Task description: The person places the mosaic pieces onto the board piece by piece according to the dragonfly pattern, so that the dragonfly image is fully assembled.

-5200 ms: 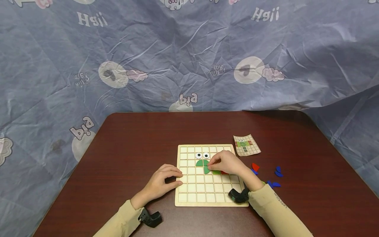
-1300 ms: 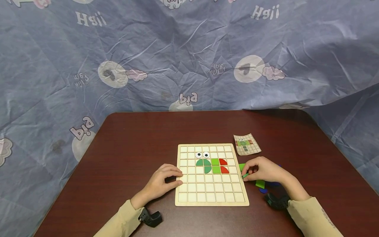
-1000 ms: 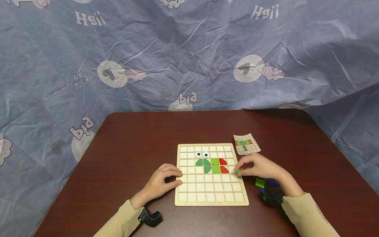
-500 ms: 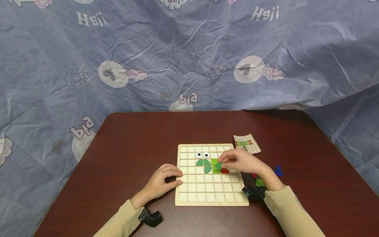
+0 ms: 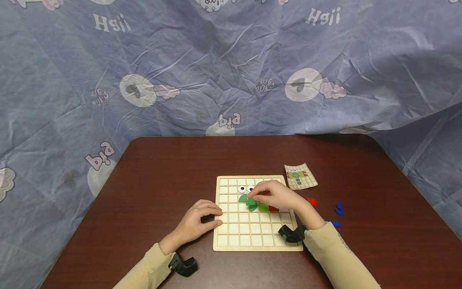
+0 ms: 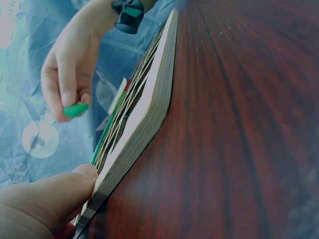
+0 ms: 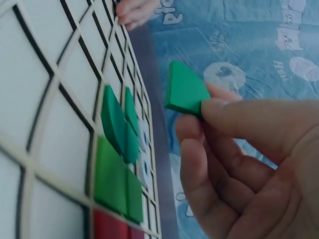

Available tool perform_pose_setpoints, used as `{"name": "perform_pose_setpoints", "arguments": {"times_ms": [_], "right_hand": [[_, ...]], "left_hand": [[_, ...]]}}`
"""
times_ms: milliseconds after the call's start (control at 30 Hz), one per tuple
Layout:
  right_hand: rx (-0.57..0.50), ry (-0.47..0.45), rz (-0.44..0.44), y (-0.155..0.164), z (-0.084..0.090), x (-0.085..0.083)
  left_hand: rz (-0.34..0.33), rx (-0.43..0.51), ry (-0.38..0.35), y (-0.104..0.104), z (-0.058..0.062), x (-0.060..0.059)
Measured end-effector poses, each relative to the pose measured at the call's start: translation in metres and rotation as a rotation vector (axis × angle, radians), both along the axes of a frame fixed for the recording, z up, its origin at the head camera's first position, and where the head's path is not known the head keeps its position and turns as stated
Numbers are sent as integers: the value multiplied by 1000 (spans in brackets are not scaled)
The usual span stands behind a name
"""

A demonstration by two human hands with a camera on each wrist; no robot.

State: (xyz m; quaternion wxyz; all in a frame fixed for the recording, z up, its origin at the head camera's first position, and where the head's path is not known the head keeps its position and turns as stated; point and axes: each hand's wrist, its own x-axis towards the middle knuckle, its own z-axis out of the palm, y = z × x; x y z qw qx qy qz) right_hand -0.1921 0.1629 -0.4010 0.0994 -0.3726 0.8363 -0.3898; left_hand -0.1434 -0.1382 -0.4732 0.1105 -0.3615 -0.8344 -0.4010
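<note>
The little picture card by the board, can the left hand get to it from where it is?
Probably not easily. The left hand rests at the board's left edge, while the picture card lies past the far right corner, and the right hand, pinching a green piece, is between them.

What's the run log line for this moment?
right hand: pinches green piece above grid board | left hand: steadies board edge
</note>
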Motion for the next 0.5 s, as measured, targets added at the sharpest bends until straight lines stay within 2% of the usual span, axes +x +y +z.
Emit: {"name": "perform_pose_setpoints", "arguments": {"times_ms": [233, 500], "right_hand": [[17, -68, -48, -17, -6, 0], [39, -71, -60, -21, -13, 1]], "left_hand": [[7, -2, -1, 1, -2, 0], [4, -3, -2, 0, -1, 0]]}}
